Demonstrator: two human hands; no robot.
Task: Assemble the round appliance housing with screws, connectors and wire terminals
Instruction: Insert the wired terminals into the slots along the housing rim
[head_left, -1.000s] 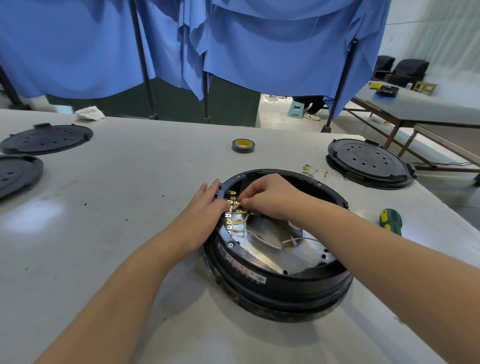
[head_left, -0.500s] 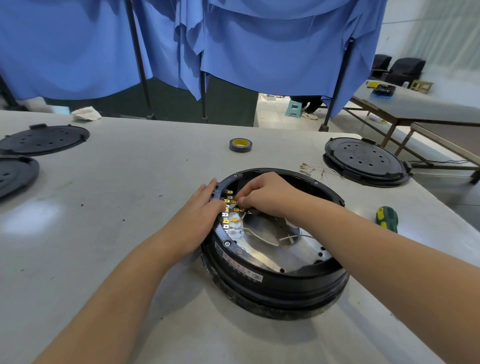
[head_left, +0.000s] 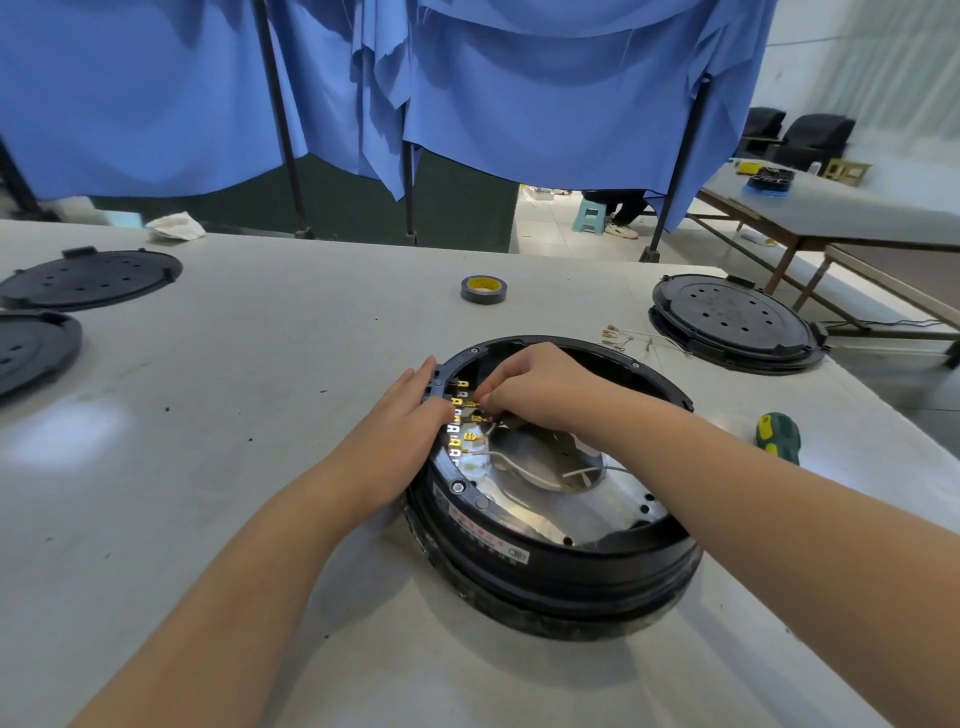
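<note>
Housing (head_left: 550, 561), round and black, sits open-topped on the tabletop (head_left: 234, 467) right of centre, toward the near edge. Inside lies a shiny metal plate (head_left: 587, 504) with white wires (head_left: 524, 470) curling across it. Along the housing's inner left wall runs a row of brass and silver terminals (head_left: 458, 426).

Left hand (head_left: 402, 423) lies flat against the housing's left rim, fingers straight and together, pressing the outside wall just beside the terminals. Right hand (head_left: 540, 387) reaches in over the far part of the housing, fingers curled, the fingertips (head_left: 485, 401) pinching a small brass connector at the terminal row; what exactly sits between them is too small to tell. The two hands are close, nearly touching at the rim, and both forearms come in from the near edge.

Tape (head_left: 483, 289), a grey roll with a yellow core, stands far of the housing. A black lid (head_left: 732, 322) rests at the far right, with loose wire leads (head_left: 631, 338) just left of it. A green and yellow screwdriver (head_left: 777, 436) lies right of the housing, near the tabletop's right edge. Two more lids (head_left: 88, 278) sit at the far left, one cut off by the frame. A crumpled cloth (head_left: 174, 227) lies at the far edge. Bare tabletop spreads left of the housing and near it. Blue curtains (head_left: 519, 93) hang beyond.
</note>
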